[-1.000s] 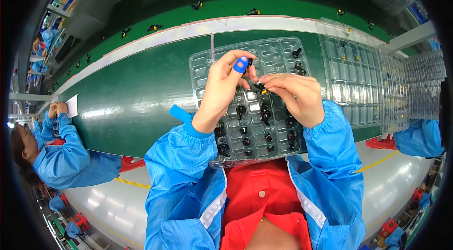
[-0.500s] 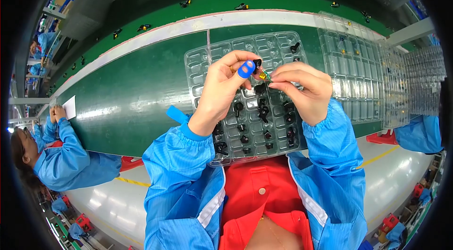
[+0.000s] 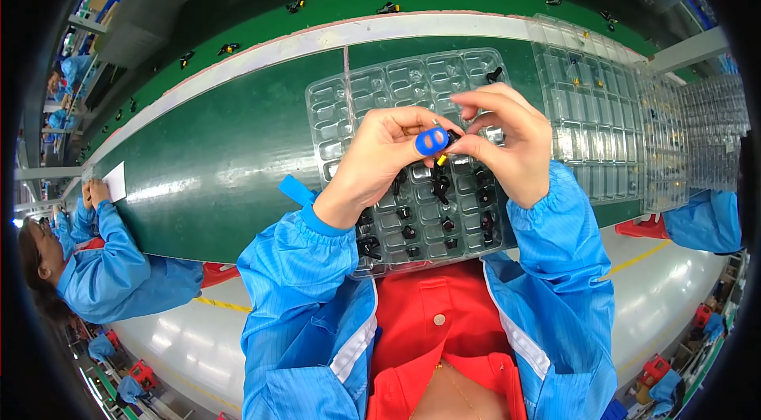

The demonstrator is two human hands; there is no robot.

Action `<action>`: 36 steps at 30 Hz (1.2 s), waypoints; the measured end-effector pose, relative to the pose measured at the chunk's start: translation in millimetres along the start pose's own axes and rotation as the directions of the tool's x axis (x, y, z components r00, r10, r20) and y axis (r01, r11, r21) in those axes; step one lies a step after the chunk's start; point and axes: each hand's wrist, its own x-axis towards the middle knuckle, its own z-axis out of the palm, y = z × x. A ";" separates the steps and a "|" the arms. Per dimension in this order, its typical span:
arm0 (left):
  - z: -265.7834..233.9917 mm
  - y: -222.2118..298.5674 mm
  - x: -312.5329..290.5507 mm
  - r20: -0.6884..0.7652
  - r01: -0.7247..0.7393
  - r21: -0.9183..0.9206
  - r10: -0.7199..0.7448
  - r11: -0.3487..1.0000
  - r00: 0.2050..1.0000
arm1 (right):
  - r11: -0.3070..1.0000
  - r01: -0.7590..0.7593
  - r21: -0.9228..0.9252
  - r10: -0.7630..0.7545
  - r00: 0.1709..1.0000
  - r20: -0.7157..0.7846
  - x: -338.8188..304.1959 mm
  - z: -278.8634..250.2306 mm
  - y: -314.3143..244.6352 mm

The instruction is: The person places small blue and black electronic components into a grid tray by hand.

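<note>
My left hand [image 3: 372, 154], with a blue finger cot [image 3: 432, 141] on its thumb, pinches a small black part [image 3: 453, 137]. A yellow piece [image 3: 442, 159] shows just below the thumb. My right hand [image 3: 511, 143] is close on the right; its thumb tip meets the black part while the index finger is lifted away from the thumb. Beneath both hands lies a clear plastic tray [image 3: 325, 108] with rows of pockets. Several black parts [image 3: 441, 186] sit in its nearer pockets, and another black part [image 3: 495, 74] is at its far right corner.
A green belt [image 3: 341, 9] carrying several small black-and-yellow parts runs beyond the white ledge [image 3: 309, 38]. More clear trays [image 3: 590, 119] are stacked on the right. At left, a co-worker in a blue sleeve [image 3: 119, 261] has hands beside a white sheet [image 3: 116, 181].
My right index finger has lifted away from its thumb, and the green piece between the hands no longer shows. My left hand has shifted slightly right and nearer. Parts on the belt have moved left.
</note>
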 end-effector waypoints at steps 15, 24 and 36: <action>-0.9 12.7 -1.5 0.071 0.233 0.147 -0.245 0.961 0.967 | 0.999 0.024 0.044 -0.040 0.917 0.397 3.6 -13.2 2.4; 2.2 18.8 -0.5 0.031 0.253 0.155 -0.261 0.955 0.965 | 0.989 -0.024 0.147 -0.028 0.940 0.339 4.9 -19.5 3.4; 11.4 2.9 1.8 -0.032 0.021 0.110 -0.018 0.994 0.999 | 0.998 0.011 0.065 -0.020 0.990 0.141 2.1 -14.3 5.1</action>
